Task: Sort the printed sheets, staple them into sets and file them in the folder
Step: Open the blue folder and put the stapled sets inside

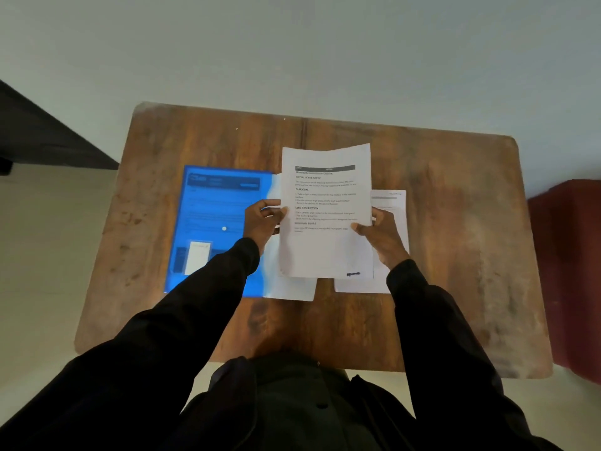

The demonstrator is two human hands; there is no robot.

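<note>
I hold a printed sheet [327, 245] upright over the middle of the wooden table [455, 222]. My left hand [261, 222] pinches its left edge and my right hand [380, 237] pinches its right edge. A blue translucent folder [214, 222] lies flat on the table to the left, with a white sheet [292, 288] sticking out along its right side. Another printed sheet [390, 203] lies on the table behind my right hand, partly hidden. No stapler is in view.
The table stands against a pale wall. A dark red seat [572, 271] sits off the table's right edge. A dark piece of furniture [48, 135] is at the far left. Bare wood shows along the table's back, right and front.
</note>
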